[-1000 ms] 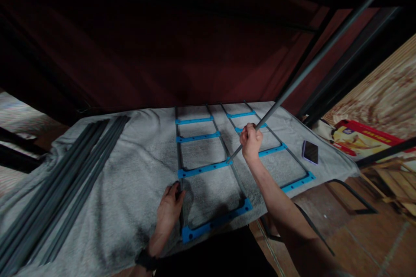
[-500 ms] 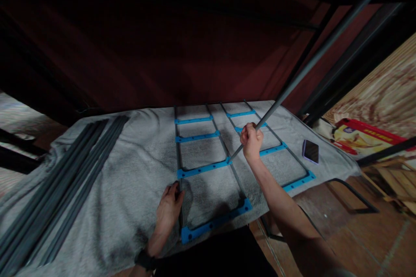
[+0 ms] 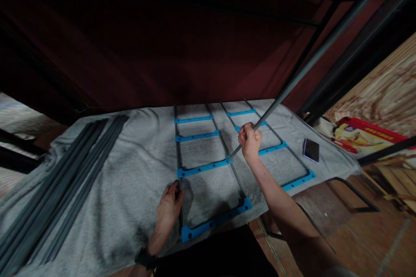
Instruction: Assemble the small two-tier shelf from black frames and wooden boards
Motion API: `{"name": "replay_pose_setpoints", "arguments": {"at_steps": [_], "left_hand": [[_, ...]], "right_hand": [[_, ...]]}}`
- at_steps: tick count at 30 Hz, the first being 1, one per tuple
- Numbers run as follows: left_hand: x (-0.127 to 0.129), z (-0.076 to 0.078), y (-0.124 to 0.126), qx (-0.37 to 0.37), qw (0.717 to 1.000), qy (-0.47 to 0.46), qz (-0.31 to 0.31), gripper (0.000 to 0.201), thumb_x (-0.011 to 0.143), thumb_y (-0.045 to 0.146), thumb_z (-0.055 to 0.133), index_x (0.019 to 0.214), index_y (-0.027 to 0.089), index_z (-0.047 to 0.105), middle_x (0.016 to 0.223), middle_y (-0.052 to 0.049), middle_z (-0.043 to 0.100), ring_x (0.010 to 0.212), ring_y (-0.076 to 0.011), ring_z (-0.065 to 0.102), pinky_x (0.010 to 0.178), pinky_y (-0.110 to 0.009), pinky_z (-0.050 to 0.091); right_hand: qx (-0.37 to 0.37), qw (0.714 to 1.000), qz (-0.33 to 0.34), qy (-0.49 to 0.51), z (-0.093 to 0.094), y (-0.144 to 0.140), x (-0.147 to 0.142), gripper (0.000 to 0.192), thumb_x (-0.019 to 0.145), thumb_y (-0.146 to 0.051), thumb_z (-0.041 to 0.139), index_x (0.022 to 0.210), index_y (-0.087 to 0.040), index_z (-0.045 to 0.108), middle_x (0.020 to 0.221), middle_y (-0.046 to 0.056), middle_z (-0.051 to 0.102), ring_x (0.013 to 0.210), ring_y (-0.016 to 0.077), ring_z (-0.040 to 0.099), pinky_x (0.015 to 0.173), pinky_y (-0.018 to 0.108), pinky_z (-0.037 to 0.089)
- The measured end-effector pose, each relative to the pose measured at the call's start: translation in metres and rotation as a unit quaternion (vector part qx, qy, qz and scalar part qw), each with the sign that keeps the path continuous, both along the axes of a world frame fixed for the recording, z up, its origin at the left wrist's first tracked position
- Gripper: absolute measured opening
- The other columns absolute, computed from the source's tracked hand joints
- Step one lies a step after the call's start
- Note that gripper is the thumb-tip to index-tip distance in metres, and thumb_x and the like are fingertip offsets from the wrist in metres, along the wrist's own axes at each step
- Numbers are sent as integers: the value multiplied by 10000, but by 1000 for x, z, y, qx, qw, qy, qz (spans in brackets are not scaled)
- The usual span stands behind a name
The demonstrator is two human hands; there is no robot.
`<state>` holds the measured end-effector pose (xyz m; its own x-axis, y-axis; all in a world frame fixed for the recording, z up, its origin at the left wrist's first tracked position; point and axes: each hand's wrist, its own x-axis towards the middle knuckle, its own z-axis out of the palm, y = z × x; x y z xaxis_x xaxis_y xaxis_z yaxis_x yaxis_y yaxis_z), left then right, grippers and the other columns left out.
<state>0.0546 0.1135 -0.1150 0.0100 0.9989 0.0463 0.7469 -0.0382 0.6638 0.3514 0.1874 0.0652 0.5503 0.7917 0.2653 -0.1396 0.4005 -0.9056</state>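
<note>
My right hand (image 3: 249, 142) is closed around a long grey rod (image 3: 286, 90). This rod slants from the upper right down to a corner of a blue crosspiece (image 3: 204, 168), where its lower end meets the corner; whether it sits in a hole I cannot tell. My left hand (image 3: 169, 204) is curled around the left grey side rod (image 3: 181, 216) of the nearer ladder-like frame, between that crosspiece and the front blue crosspiece (image 3: 216, 220). A second frame of grey rods and blue crosspieces (image 3: 299, 180) lies to the right, partly hidden behind my right hand and forearm.
A bundle of grey rods (image 3: 61, 186) lies on the left of the grey cloth (image 3: 139, 151). At the right is a phone (image 3: 311, 150). A red and yellow box (image 3: 367, 133) and wooden pieces (image 3: 394, 181) are beyond the cloth's right edge.
My right hand has shifted slightly left along with the rod, whose lower end stays near the blue corner. My left hand keeps its place on the side rod.
</note>
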Motion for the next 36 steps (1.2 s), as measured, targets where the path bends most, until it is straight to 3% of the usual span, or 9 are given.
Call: {"name": "replay_pose_setpoints", "arguments": {"at_steps": [10,22,36], "left_hand": [[1,2,-1,1,1000,-15,3,434,879,446,472,1154,165,655,1058,-158,680,983,-301,669,899,-440,541],[3,-4,-1,15,1000,8,18,363,867,416,474,1119,208,633,1021,-141,689,928,-315,677,845,-476,565],[0,-12,4,7,999,-30,12,342,836,410,455,1034,186,621,961,-158,681,931,-340,681,877,-528,558]], "right_hand": [[7,999,31,-10,-7,-10,-1,370,782,-507,659,598,-222,513,434,-92,304,380,54,230,384,205,193],[0,999,47,-4,-13,2,0,355,779,-487,656,598,-225,498,426,-97,298,376,55,226,380,200,190],[13,985,170,8,-20,13,2,393,766,-430,685,551,-231,424,446,-99,244,391,55,188,384,195,191]]}}
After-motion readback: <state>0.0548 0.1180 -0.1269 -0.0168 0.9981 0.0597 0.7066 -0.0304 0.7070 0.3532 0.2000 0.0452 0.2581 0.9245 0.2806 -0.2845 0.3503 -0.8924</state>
